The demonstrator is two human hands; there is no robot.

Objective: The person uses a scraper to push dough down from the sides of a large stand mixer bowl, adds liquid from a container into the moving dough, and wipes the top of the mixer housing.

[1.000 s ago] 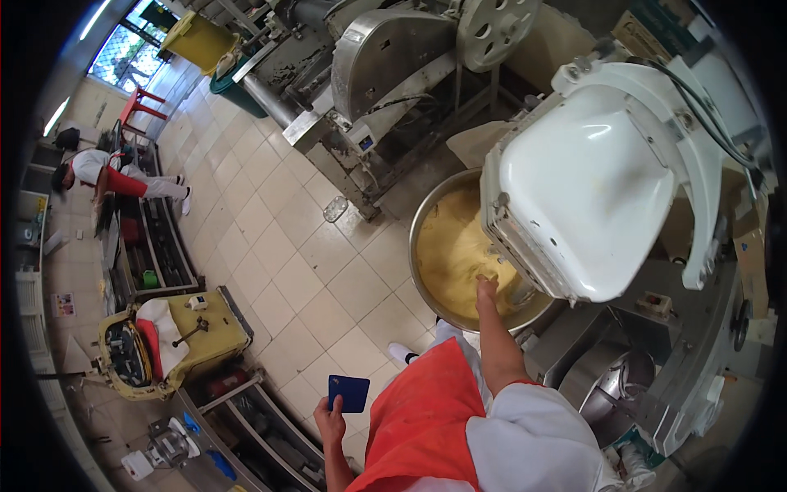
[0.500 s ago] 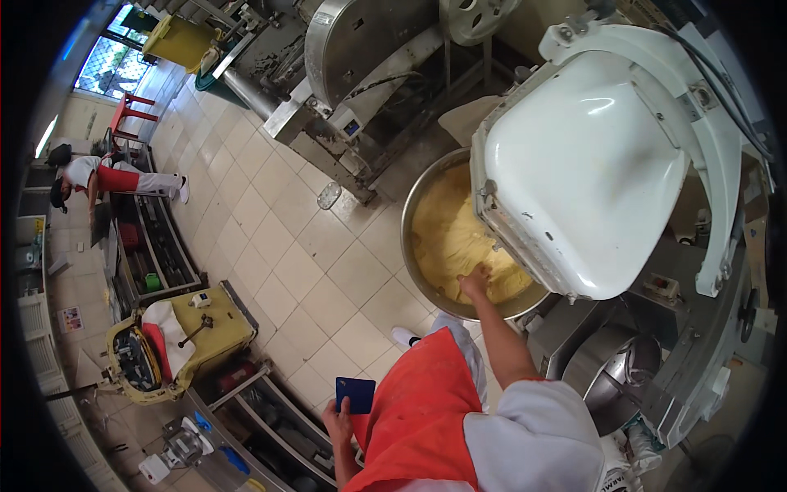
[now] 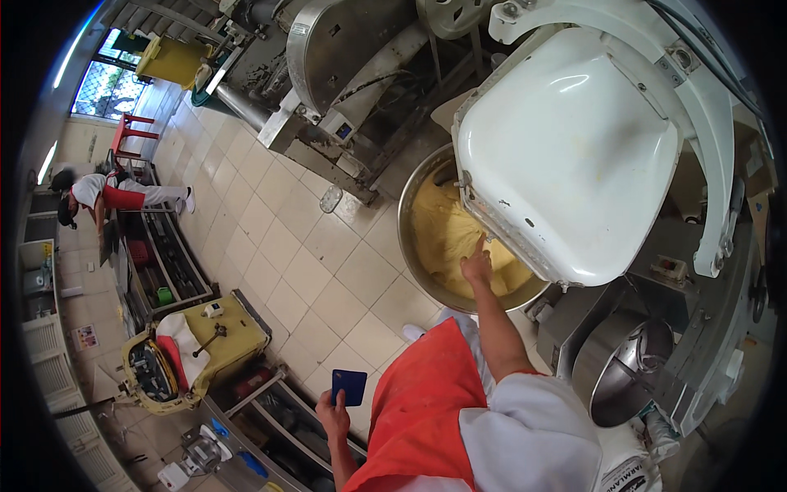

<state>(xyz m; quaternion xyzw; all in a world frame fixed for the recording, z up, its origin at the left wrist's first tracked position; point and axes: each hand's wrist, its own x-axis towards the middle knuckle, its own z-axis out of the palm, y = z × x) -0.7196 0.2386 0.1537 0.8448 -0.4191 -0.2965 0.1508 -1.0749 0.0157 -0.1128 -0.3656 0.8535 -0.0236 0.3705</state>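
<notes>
My left hand (image 3: 334, 416) is closed on the edge of a dark blue, flat dough scraper (image 3: 348, 388), held out over the tiled floor. To the right, my right hand (image 3: 476, 266) reaches over a large round steel mixing bowl (image 3: 407, 246) of soft yellow dough (image 3: 447, 234). One finger of it is stretched toward the far side and the others look partly bent, with nothing seen between them. Whether the fingertips touch the dough is hard to tell. A white mixer head (image 3: 566, 156) overhangs the bowl and hides its right part.
A second steel bowl (image 3: 602, 385) stands right of me, near a white sack (image 3: 627, 463). Metal machinery (image 3: 344, 57) occupies the far side. At left are a yellow machine (image 3: 225, 344) and low shelves (image 3: 176, 271). Another person (image 3: 115, 195) bends at the far-left counter.
My right hand has lifted from the dough surface and its finger now stretches out toward the mixer head. My left hand keeps the scraper, slightly raised. The view has shifted a little.
</notes>
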